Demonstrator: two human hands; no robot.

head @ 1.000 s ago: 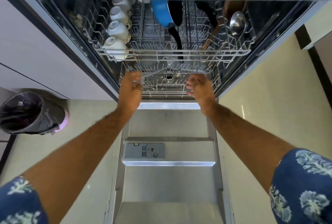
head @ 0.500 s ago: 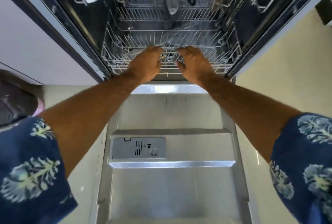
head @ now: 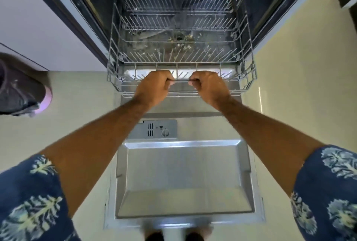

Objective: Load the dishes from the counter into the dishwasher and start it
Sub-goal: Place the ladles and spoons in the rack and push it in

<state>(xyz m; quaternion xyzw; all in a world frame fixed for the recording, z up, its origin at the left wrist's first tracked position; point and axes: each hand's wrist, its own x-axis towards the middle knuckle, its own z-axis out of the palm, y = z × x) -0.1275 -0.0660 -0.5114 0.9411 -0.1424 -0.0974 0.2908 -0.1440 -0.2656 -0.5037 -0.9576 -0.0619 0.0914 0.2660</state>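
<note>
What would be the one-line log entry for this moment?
step: pull out lower rack | left hand: grip on front rail | right hand: grip on front rail | rack: empty | door: open

it was a home kitchen — a built-in dishwasher (head: pixel 181 28) stood open between pale cabinet fronts (head: pixel 38 24), its steel door (head: pixel 183 179) folded down over a cream tiled floor (head: pixel 301 94). a bin lined with a dark bag (head: pixel 21 90) stood to the left — crumbs of food lay on the tub floor.
</note>
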